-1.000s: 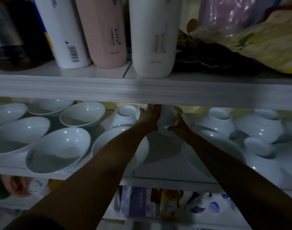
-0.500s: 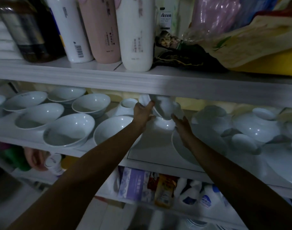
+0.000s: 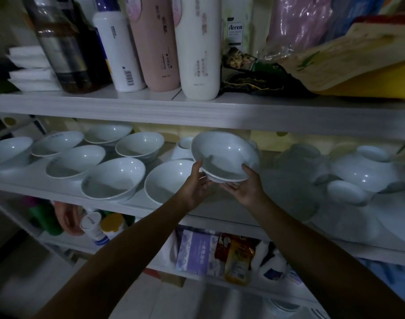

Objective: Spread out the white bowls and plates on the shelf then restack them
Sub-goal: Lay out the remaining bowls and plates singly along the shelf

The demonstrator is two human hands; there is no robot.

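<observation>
I now have a white bowl (image 3: 225, 156) lifted clear of the shelf (image 3: 196, 111), tilted toward me; a second ago both hands were reaching deep at the back for it. My left hand (image 3: 195, 186) grips its near-left rim, and my right hand (image 3: 245, 188) cups the base with fingers curled under. It hangs just above the upright bowls (image 3: 114, 178) already laid out on the left, while upturned bowls (image 3: 362, 169) still crowd the right. I judge the spreading is well along, and this bowl needs a free spot next.
</observation>
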